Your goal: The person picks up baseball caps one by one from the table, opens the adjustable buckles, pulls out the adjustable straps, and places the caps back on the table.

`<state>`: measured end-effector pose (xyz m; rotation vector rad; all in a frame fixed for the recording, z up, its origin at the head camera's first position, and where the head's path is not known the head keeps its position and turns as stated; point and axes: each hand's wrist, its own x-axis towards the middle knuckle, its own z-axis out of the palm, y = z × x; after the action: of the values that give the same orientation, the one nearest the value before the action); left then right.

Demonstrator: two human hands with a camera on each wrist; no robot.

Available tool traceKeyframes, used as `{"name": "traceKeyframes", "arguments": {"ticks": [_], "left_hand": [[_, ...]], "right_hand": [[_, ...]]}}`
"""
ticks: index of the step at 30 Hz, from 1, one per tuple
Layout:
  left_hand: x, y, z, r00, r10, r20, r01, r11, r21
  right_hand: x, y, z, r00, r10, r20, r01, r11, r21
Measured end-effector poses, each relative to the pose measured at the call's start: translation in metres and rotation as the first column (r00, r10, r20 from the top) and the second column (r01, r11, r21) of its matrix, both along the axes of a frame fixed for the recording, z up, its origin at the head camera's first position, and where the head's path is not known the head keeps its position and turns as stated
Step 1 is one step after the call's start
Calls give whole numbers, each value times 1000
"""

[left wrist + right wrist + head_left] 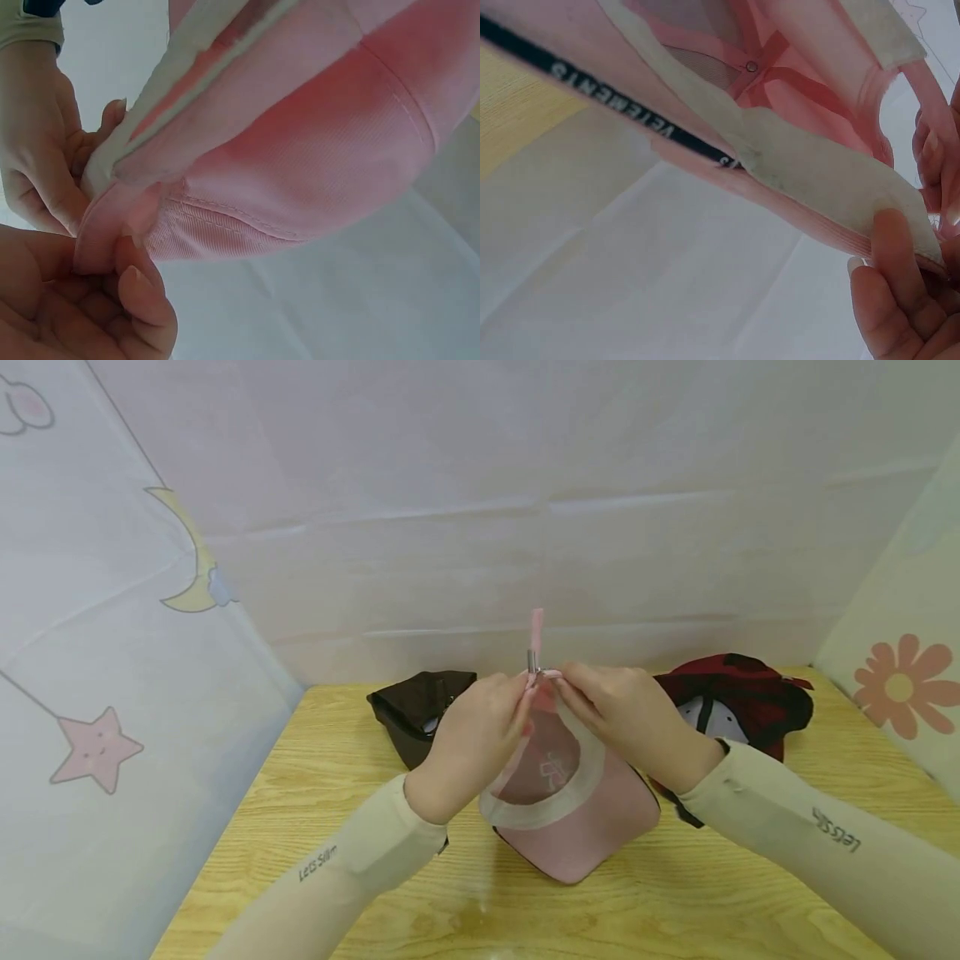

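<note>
A pink baseball cap [600, 827] hangs tilted between my two hands, its inside and white sweatband facing me and its brim pointing down. At its back, the pink strap [537, 628] sticks up through a metal buckle [532, 662]. My left hand [476, 739] pinches the strap just left of the buckle; in the left wrist view thumb and fingers close on the strap [105, 225]. My right hand [637, 718] pinches the cap's back edge by the buckle. In the right wrist view its thumb presses the white sweatband [832, 172]. The buckle is hidden in both wrist views.
A dark brown cap [408, 710] lies behind my left hand on the wooden table [300, 810]. Behind the right wrist is a red and black cap [750, 693]. Pale printed cloth walls [450, 527] rise at the back and sides.
</note>
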<state>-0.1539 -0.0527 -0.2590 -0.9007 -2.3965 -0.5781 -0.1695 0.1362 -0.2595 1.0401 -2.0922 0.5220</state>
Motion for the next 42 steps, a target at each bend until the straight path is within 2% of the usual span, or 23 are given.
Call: {"name": "traceKeyframes", "arguments": {"ticks": [3, 9, 17, 22, 27, 34, 42], "left_hand": [[-1, 0, -2, 1000, -1, -31, 1, 1000, -10], [0, -1, -2, 1000, -2, -13, 2, 1000, 0], [2, -1, -2, 1000, -6, -31, 7, 1000, 25], [3, -1, -1, 999, 15, -32, -14, 999, 41], [4, 0, 0, 999, 41, -33, -38, 995, 91], [1, 0, -5, 992, 28, -123, -9, 989, 150], [0, 0, -6, 988, 8, -156, 17, 988, 154]], "right_hand": [[0, 1, 0, 1000, -4, 18, 4, 1000, -8], [0, 2, 1, 1000, -6, 31, 6, 1000, 2], [1, 2, 4, 999, -19, 49, 20, 999, -25], [1, 2, 5, 999, -5, 52, 7, 999, -37], [1, 2, 5, 999, -6, 42, 8, 999, -37], [2, 2, 5, 999, -9, 32, 10, 999, -37], [2, 2, 4, 999, -25, 25, 26, 999, -33]]}}
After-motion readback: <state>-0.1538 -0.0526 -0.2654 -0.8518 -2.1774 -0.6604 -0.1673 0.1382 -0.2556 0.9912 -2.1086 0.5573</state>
